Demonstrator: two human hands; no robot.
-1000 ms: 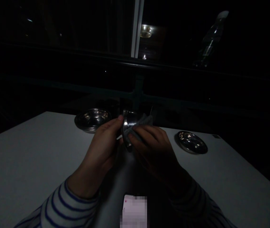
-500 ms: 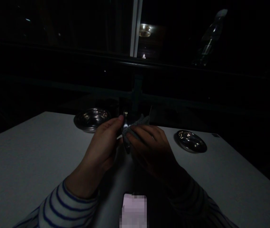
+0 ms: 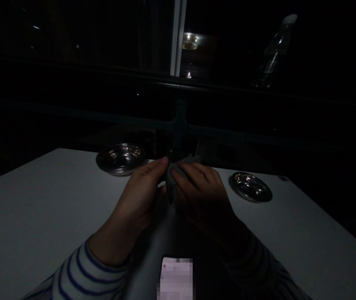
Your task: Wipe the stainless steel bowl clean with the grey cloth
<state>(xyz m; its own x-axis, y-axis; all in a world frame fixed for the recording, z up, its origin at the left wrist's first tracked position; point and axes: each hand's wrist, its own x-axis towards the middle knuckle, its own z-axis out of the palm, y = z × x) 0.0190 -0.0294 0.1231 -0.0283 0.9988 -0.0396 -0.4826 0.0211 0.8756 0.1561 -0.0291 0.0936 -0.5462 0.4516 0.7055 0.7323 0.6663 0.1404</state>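
Note:
Above the middle of the table, my left hand (image 3: 140,191) is closed, thumb on top, on the edge of a dark metal bowl (image 3: 169,192) tilted nearly edge-on. Much of that bowl hides behind my fingers and in the dark. A grey cloth (image 3: 193,158) is bunched under the fingers of my right hand (image 3: 199,187), which presses it against the bowl's side. A stack of shiny steel bowls (image 3: 121,159) stands beyond my left hand. Another steel bowl (image 3: 252,187) sits by itself to the right.
The white table (image 3: 56,212) spans the view. A lit phone (image 3: 176,279) lies at the near edge between my forearms. A clear plastic bottle (image 3: 276,52) shows dimly at the upper right. Behind the table, a pale window frame (image 3: 178,37) rises in the dark.
Both hands have shifted slightly right with the bowl and cloth. The bowl has turned, and the bright glint on it is gone.

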